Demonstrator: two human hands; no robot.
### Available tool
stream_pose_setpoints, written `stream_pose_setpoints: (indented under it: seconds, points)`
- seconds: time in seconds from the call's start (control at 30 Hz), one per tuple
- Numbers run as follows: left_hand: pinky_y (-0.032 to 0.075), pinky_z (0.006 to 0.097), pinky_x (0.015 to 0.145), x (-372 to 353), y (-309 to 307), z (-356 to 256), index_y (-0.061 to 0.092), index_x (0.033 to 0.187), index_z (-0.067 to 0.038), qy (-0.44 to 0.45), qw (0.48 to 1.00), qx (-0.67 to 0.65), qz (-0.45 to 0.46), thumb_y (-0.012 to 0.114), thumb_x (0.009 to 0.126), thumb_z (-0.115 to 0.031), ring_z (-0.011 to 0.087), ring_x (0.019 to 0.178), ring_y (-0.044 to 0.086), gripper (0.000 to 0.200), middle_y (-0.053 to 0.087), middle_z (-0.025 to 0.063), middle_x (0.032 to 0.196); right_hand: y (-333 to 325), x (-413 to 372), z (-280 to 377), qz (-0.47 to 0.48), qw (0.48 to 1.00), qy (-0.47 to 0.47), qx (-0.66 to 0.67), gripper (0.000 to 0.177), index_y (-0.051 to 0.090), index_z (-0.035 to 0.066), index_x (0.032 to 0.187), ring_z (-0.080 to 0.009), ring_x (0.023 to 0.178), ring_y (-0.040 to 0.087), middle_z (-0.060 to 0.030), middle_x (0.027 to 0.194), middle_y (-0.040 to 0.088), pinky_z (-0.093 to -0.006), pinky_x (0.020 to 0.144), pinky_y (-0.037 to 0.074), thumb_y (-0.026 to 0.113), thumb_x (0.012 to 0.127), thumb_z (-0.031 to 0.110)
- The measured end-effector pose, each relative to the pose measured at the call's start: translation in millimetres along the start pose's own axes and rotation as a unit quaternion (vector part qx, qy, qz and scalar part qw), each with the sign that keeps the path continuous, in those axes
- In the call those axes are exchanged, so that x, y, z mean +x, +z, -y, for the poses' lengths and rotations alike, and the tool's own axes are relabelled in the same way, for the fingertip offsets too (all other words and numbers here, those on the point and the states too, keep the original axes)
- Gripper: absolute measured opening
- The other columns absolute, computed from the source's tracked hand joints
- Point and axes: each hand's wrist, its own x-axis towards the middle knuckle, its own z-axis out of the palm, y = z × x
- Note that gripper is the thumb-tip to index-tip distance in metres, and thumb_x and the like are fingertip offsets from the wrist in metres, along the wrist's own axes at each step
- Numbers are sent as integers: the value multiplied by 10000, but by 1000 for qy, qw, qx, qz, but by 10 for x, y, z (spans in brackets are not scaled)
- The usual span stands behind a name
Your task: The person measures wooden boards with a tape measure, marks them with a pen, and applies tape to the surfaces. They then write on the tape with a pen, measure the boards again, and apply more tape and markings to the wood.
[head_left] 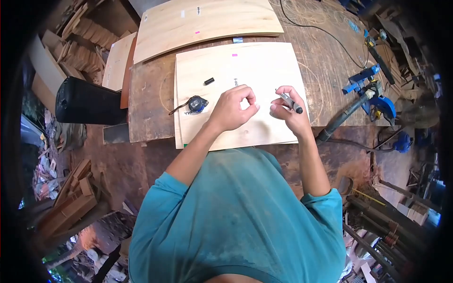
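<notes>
My right hand [295,114] grips a grey marker [291,102] with a black end, above the right side of a pale plywood sheet [273,61]. My left hand [232,109] hovers over the middle of the same sheet, thumb and index finger curled together in a ring. Anything pinched in its fingertips is too small to make out. A black marker cap [209,81] lies on the sheet up and left of that hand. Beside the left wrist rests a dark tape measure [196,104] with a strap. The sheet bears a pink mark and dark handwriting.
Further back on the worn wooden table [151,94] lies another plywood sheet [212,19]. A blue power tool [373,92] with a hose sits at the right edge. A black box [87,100] stands at the left; wood scraps [87,35] are piled behind it.
</notes>
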Motion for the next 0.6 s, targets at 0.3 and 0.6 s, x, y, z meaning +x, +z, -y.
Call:
stream_pose_setpoints:
  seconds: [0.3,0.6]
  points:
    - [542,360,753,-8,174,25,761,1003,-55,-2,999,4,-54,815,874,-285,226,863,709,270,768,86,1013,105,-102,235,-23,967,-102,-234,344,601,70,1189,-126,712,665,-51,730,686,-286,706,517,687,863,-2]
    - [530,320,726,15,478,233,752,916,-12,-34,993,-105,51,729,961,-205,151,765,670,200,739,57,826,149,-167,-104,-91,944,-240,-209,272,641,68,1084,-203,612,613,-76,742,680,-346,628,489,728,835,2]
